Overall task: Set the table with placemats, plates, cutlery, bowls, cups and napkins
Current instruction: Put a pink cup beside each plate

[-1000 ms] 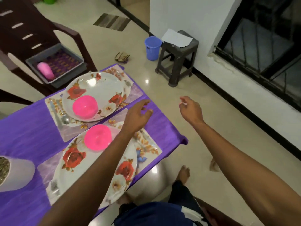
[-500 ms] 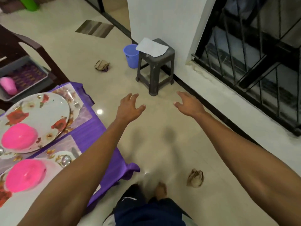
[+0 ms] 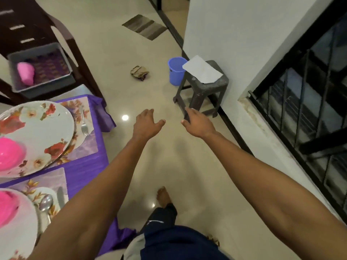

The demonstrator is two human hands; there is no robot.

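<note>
My left hand [image 3: 147, 123] and my right hand [image 3: 197, 121] both reach out over the floor, fingers relaxed and holding nothing. They are short of a grey stool [image 3: 204, 91] with a white napkin [image 3: 202, 71] lying on its seat. At the left, the purple-covered table [image 3: 88, 171] carries two floral plates [image 3: 39, 134], each with a pink bowl [image 3: 10, 156] in it. A fork [image 3: 83, 120] lies on the far placemat [image 3: 84, 145]. A spoon [image 3: 45, 203] and a knife lie on the near placemat [image 3: 43, 181].
A dark chair [image 3: 62, 30] behind the table holds a grey tray [image 3: 63, 59] with a pink cup [image 3: 26, 73]. A blue bucket [image 3: 175, 71] stands left of the stool. A crumpled rag [image 3: 139, 72] lies on the floor. A wall and window grille [image 3: 300, 109] run along the right.
My view has swung right, away from the table toward the stool. Both hands left the table edge and now stretch forward over the floor, closer to the stool.
</note>
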